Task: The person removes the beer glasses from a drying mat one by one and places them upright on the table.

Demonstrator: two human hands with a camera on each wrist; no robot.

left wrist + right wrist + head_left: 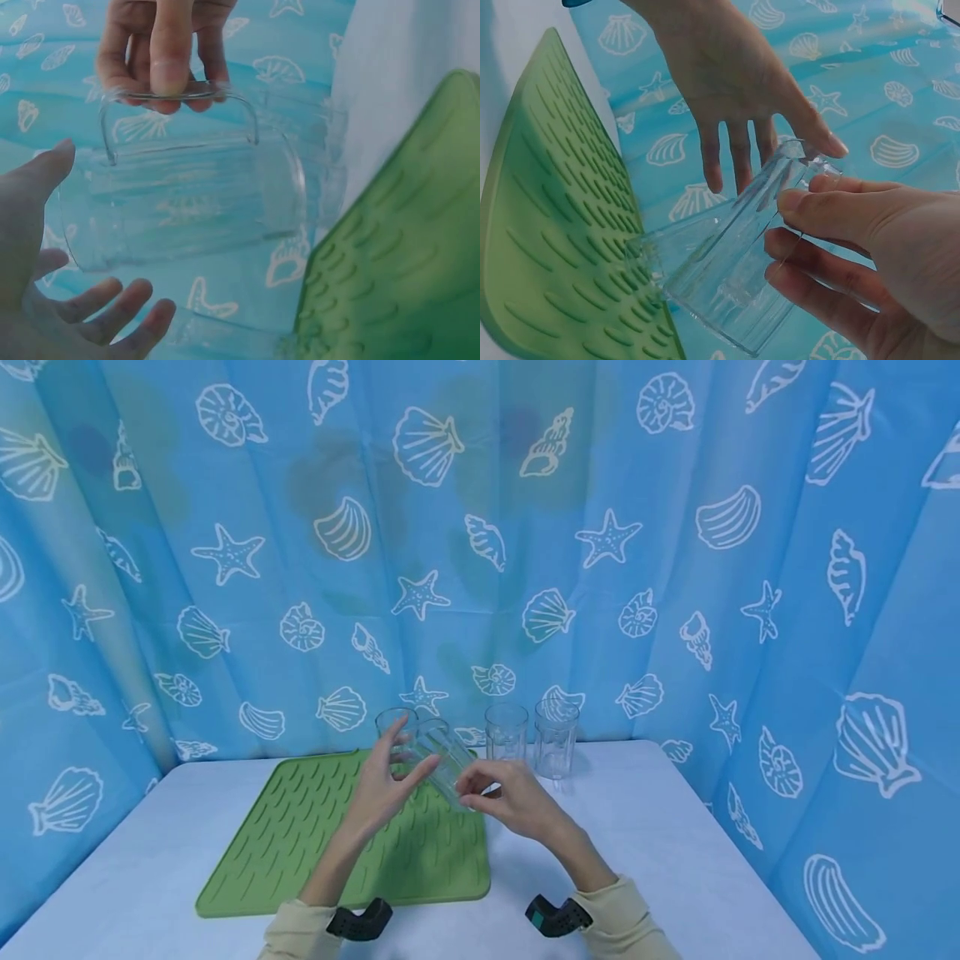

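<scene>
A clear glass mug (187,195) hangs tilted above the green mat, between my two hands. My right hand (517,797) pinches its handle (176,96) between thumb and fingers, as the left wrist view shows. The left hand (382,785) is spread beside the other end of the mug, fingers apart and holding nothing. In the right wrist view the left hand's fingers hang behind the mug. A second clear glass (392,717) stands at the mat's far edge, partly hidden behind the left hand.
The green ridged mat (277,852) lies on the left and middle of the white table (637,877). Two more clear glasses (506,727) stand upright at the back, right of the mat. A blue shell-print curtain (480,568) hangs behind the table and along its sides.
</scene>
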